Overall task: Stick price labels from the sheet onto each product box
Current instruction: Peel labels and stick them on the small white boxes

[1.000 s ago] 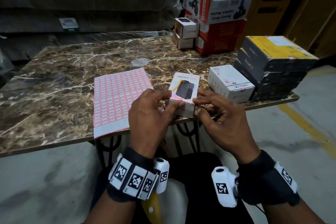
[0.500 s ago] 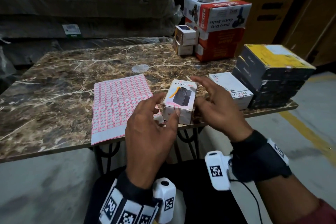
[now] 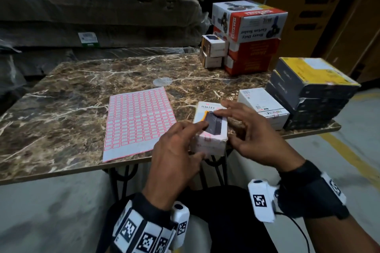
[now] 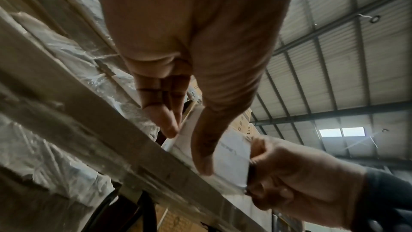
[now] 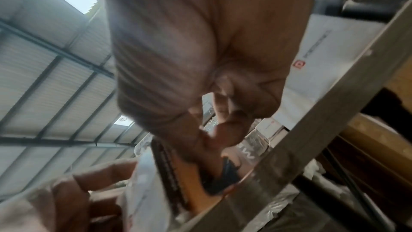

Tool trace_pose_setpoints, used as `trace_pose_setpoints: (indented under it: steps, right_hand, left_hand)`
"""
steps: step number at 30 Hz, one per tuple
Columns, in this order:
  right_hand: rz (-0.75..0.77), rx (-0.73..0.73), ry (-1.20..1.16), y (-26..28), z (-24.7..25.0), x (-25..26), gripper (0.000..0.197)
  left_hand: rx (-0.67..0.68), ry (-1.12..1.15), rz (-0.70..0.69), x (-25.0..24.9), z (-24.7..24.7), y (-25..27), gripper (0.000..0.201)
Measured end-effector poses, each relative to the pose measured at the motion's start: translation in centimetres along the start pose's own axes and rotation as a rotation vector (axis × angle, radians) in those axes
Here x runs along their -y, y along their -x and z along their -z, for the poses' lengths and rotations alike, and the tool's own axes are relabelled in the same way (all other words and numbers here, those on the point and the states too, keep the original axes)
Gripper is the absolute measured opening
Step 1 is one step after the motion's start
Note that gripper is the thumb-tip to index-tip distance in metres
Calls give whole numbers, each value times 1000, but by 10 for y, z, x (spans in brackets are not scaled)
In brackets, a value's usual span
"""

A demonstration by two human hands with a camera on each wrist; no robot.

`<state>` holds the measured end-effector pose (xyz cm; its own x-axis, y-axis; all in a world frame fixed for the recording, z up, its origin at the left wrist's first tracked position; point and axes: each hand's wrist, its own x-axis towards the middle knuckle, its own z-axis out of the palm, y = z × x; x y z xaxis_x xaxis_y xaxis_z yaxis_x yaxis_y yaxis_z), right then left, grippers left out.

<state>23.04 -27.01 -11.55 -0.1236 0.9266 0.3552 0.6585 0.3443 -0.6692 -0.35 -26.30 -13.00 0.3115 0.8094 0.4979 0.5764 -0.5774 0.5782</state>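
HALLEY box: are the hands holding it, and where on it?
Yes. Left hand grips the HALLEY box at its near-left corner, thumb on the front face. Right hand holds the right side, fingers across the top.

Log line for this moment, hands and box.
step: handling HALLEY box at near table edge | left hand: holds box | right hand: holds box | label sheet: flat, left of box
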Motion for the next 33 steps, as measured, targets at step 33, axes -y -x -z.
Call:
trace_pose_setpoints:
  steps: [33]
  right_hand:
    - [-310, -144, -111, 2, -3, 30, 53]
  left_hand:
    - [-51, 100, 64, -3, 13, 2, 43]
